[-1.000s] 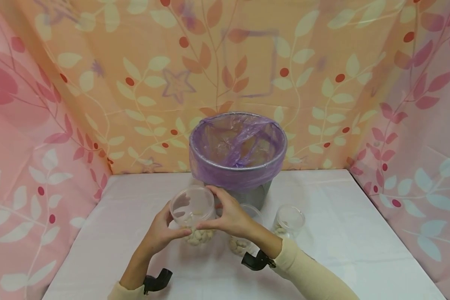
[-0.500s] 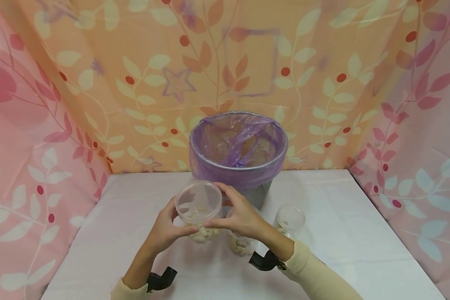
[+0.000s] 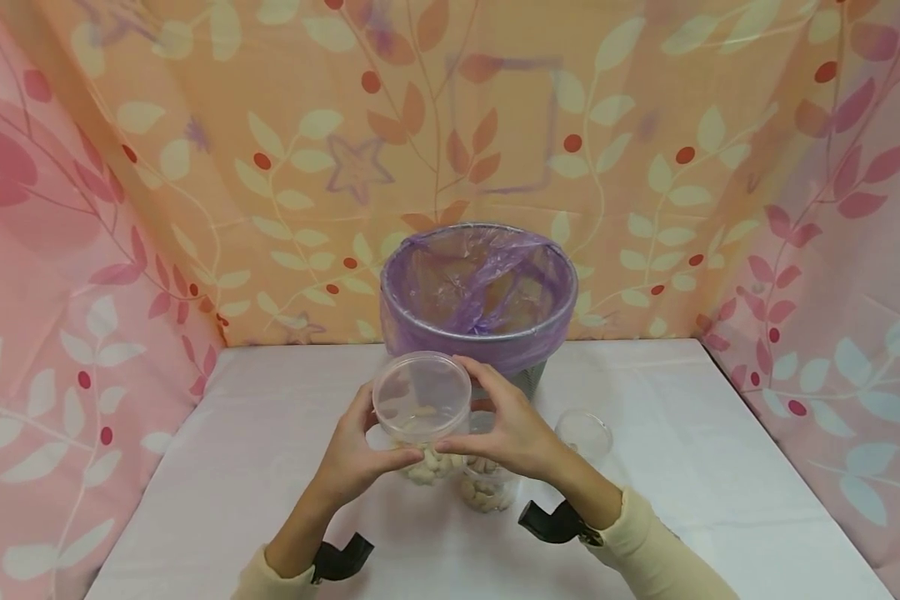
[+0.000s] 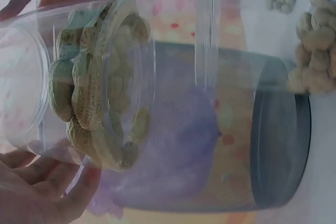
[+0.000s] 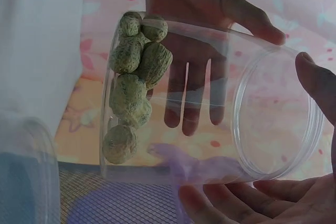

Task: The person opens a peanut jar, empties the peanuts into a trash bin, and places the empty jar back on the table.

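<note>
A clear, smooth-walled plastic jar point(image 3: 422, 396), knobbly peanuts point(image 3: 426, 467) at its base, is held above the tabletop point(image 3: 270, 442) before a mesh bin point(image 3: 527, 380) lined in purple film point(image 3: 487, 351). Left hand point(image 3: 354, 456) and right hand point(image 3: 512, 432) grip its curved sides, fingers and thumbs pinching the wall.

Left hand point(image 3: 356, 454): we grip
Right hand point(image 3: 510, 427): we grip opposite
Thumbs point(image 3: 399, 458): ours point inward
Forearms point(image 3: 588, 490): ours converge forward

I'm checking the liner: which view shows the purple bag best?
The head view: the purple bag folds over the bin, its inside visible. The left wrist view shows it sideways, partly behind the clear jar; the right, only parts low in frame.
</note>
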### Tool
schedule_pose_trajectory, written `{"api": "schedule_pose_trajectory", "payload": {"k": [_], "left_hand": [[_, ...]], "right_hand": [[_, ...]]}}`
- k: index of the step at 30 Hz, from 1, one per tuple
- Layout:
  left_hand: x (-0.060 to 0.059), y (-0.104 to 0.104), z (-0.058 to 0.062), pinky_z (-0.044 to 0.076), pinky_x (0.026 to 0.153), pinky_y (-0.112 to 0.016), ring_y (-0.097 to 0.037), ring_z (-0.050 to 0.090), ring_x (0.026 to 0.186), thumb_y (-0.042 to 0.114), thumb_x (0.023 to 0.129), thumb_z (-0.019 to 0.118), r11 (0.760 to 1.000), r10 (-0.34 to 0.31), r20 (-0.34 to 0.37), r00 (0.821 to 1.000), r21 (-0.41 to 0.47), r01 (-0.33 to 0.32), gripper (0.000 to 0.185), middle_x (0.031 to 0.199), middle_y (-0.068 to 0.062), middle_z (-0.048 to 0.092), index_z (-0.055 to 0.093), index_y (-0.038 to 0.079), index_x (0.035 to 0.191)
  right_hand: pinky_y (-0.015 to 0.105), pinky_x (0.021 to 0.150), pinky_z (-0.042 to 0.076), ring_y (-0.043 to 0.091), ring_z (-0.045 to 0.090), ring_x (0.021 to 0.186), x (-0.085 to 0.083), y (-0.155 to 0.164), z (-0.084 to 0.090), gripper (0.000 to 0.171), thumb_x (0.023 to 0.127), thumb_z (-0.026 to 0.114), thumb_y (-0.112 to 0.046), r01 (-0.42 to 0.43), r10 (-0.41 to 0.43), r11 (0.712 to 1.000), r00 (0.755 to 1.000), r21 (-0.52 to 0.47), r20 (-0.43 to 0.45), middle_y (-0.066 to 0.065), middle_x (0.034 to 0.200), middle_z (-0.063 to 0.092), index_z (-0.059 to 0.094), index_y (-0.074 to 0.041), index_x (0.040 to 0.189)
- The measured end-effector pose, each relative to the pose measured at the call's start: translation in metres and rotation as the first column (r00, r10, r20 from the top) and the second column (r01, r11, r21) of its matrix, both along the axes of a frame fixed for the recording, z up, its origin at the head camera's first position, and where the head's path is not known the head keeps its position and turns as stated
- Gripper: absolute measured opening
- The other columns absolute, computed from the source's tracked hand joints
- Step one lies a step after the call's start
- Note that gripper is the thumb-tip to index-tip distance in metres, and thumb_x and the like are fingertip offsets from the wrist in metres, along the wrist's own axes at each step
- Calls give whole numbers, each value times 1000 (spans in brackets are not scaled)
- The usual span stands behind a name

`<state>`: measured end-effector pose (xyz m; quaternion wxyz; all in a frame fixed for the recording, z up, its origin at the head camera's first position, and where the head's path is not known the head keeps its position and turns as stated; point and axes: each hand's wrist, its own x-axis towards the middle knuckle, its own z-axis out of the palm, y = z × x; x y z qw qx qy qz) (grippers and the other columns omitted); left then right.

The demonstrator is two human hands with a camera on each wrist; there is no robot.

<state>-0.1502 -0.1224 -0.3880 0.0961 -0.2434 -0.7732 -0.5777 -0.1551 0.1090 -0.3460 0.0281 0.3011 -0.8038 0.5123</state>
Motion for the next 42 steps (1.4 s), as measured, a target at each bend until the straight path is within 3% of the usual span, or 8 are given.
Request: {"api": "schedule_pose_trajectory", "payload": {"k": [7, 11, 15, 20, 25, 42], "left_hand": [[-3, 16, 5, 46, 99, -49, -15, 53, 119, 17, 69, 88, 998, -62, 4, 998, 14, 62, 94, 137, -5, 54, 37, 21, 148], [-7, 26, 8, 43, 99, -55, -18, 51, 122, 27, 73, 87, 993, -111, -16, 994, 23, 112, 91, 138, -4, 54, 37, 22, 148], [-8, 35, 11, 43, 100, -53, -19, 50, 124, 33, 74, 86, 989, -143, -12, 990, 22, 143, 90, 140, -3, 53, 37, 21, 148], [-6, 46, 12, 46, 100, -43, -18, 50, 124, 21, 69, 89, 986, -166, 4, 986, -4, 166, 99, 141, 0, 51, 33, 25, 150], [-4, 56, 12, 48, 99, -37, -19, 53, 123, 18, 66, 91, 986, -168, 2, 986, -11, 168, 103, 140, 2, 51, 31, 28, 150], [3, 70, 6, 50, 98, -38, -17, 53, 122, 22, 67, 91, 995, -102, 12, 995, -15, 102, 104, 141, 2, 49, 29, 24, 151]], "right_hand": [[34, 93, 55, 25, 53, 122, 6, 17, 11, 92, 72, 87, -20, 32, -32, 999, 999, 24, -19, 9, 140, 51, 35, -10, 148], [34, 91, 55, 25, 54, 121, 8, 27, 14, 91, 72, 86, -19, 58, -57, 998, 998, 21, -37, 10, 139, 52, 36, -9, 148], [34, 91, 56, 22, 55, 119, 9, 36, 13, 89, 72, 87, -18, 77, -76, 997, 996, 19, -52, 9, 137, 54, 38, -9, 147], [32, 91, 56, 14, 54, 116, 12, 47, 11, 88, 72, 87, -16, 103, -101, 994, 993, 31, -60, 9, 133, 55, 40, -9, 146], [29, 90, 56, 9, 53, 115, 14, 56, 11, 89, 71, 87, -14, 112, -109, 993, 991, 37, -72, 10, 133, 55, 40, -7, 145], [30, 91, 55, 12, 51, 117, 18, 66, 9, 88, 73, 86, -18, 109, -105, 989, 993, 101, -49, 9, 136, 53, 37, -11, 147]]}}
